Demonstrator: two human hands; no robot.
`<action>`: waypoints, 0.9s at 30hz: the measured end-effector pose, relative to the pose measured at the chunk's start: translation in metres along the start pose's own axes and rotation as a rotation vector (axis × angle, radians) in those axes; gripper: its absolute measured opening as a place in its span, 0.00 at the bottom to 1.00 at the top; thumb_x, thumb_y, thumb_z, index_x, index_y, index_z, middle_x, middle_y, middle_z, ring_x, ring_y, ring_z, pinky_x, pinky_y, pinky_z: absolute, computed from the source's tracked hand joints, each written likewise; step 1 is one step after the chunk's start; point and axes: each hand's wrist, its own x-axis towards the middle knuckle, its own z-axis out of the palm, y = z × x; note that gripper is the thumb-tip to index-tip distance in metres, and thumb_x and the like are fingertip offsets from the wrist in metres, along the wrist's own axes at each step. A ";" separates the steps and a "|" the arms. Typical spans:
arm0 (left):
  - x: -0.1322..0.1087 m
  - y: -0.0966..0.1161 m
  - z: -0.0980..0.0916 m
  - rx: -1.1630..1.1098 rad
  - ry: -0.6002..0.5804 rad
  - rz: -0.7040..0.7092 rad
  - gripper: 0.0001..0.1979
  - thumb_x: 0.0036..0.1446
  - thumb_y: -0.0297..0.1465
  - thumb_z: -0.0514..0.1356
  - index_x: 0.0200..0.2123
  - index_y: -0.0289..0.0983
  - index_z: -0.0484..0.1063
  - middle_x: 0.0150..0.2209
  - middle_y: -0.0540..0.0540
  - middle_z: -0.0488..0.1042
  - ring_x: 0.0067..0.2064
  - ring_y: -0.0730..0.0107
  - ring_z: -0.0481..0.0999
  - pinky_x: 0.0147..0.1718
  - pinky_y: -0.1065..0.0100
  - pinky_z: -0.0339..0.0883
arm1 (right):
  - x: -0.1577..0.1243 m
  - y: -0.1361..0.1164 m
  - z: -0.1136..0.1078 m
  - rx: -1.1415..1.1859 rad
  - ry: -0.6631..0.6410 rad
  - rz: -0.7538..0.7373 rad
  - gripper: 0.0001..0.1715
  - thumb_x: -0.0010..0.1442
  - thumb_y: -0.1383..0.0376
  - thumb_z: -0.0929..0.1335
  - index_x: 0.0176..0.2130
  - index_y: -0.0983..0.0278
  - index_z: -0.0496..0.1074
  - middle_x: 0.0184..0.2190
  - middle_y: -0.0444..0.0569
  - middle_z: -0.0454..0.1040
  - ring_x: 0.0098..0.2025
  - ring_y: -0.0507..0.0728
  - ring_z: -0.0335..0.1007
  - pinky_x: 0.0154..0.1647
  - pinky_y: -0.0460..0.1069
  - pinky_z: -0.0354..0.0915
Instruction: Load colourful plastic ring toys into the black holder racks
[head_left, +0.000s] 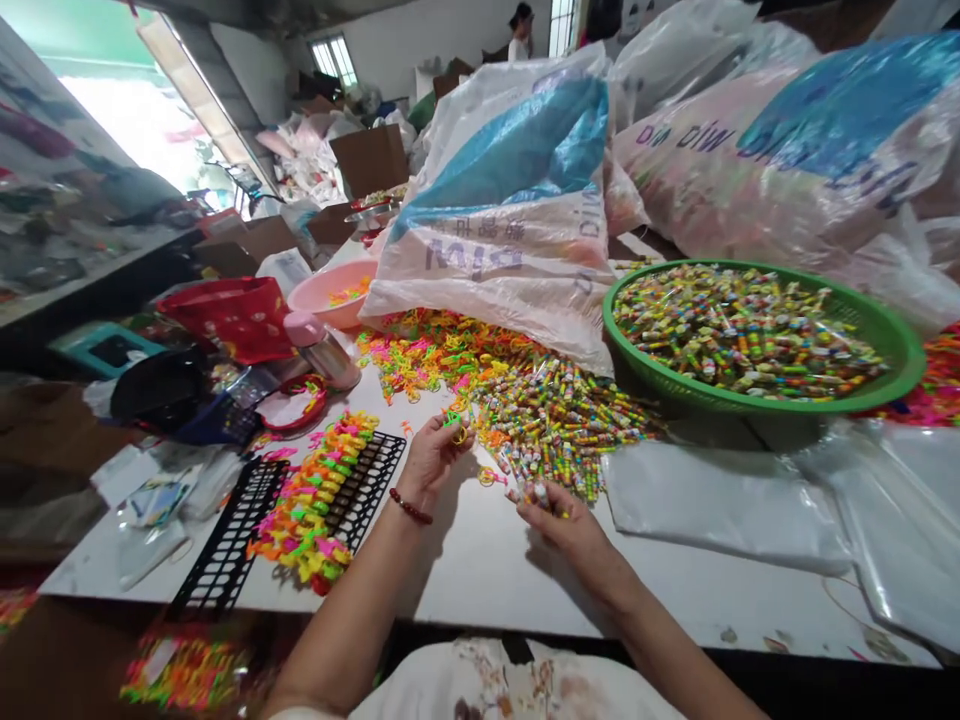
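Observation:
My left hand (433, 458), with a beaded bracelet at the wrist, pinches small green and yellow plastic pieces (456, 428) above the white table. My right hand (559, 518) is closed round a few small wrapped candy tubes (538, 493). Just beyond both hands lies a heap of similar candy tubes (559, 410). It runs into a pile of bright plastic pieces (420, 355) on its left. Left of my left hand, a black plastic grid rack (367, 485) carries rows of yellow, orange, pink and green plastic pieces (319, 500).
A green basket (765, 400) full of candy tubes stands at right, with clear plastic bags (720, 500) before it. A large printed sack (510, 200) rises behind the piles. At left are a pink basin (330, 295), a bottle (322, 350) and a red bag (232, 315). A person stands far back.

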 end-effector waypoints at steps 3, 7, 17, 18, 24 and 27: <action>-0.025 -0.005 -0.004 -0.141 -0.046 -0.101 0.21 0.39 0.34 0.74 0.32 0.35 0.68 0.30 0.49 0.75 0.31 0.72 0.76 0.32 0.70 0.70 | 0.005 -0.006 0.006 0.056 0.042 0.023 0.25 0.45 0.51 0.77 0.31 0.62 0.66 0.19 0.36 0.63 0.19 0.45 0.49 0.18 0.42 0.45; -0.049 -0.015 0.000 -0.208 -0.041 -0.128 0.18 0.42 0.34 0.73 0.27 0.33 0.68 0.23 0.51 0.72 0.24 0.79 0.70 0.25 0.76 0.65 | 0.008 -0.006 0.011 0.178 0.054 0.027 0.22 0.46 0.53 0.77 0.32 0.61 0.67 0.21 0.38 0.69 0.21 0.48 0.61 0.16 0.41 0.47; -0.078 -0.023 0.015 -0.248 -0.111 -0.275 0.21 0.41 0.34 0.75 0.35 0.33 0.70 0.29 0.51 0.74 0.26 0.79 0.72 0.25 0.76 0.69 | 0.006 0.001 0.015 0.249 0.110 0.055 0.26 0.43 0.56 0.79 0.41 0.64 0.78 0.33 0.48 0.79 0.26 0.47 0.65 0.20 0.41 0.53; -0.079 -0.024 0.016 -0.214 -0.114 -0.255 0.22 0.41 0.37 0.75 0.35 0.34 0.69 0.28 0.52 0.73 0.25 0.80 0.71 0.23 0.77 0.68 | 0.005 0.000 0.015 0.242 0.122 0.054 0.26 0.43 0.55 0.79 0.41 0.63 0.78 0.32 0.47 0.79 0.25 0.46 0.65 0.21 0.41 0.53; -0.085 -0.032 0.024 -0.052 -0.122 -0.126 0.24 0.45 0.45 0.72 0.36 0.35 0.68 0.27 0.54 0.70 0.22 0.81 0.67 0.16 0.79 0.59 | 0.005 0.001 0.014 0.069 0.171 -0.050 0.25 0.46 0.53 0.77 0.41 0.64 0.79 0.23 0.41 0.72 0.21 0.45 0.56 0.21 0.43 0.52; -0.085 -0.034 0.024 -0.003 -0.113 -0.091 0.24 0.45 0.46 0.71 0.36 0.35 0.68 0.25 0.54 0.70 0.21 0.82 0.65 0.16 0.79 0.57 | 0.005 0.004 0.014 0.038 0.165 -0.090 0.24 0.48 0.52 0.77 0.41 0.64 0.80 0.21 0.41 0.70 0.21 0.46 0.56 0.21 0.44 0.51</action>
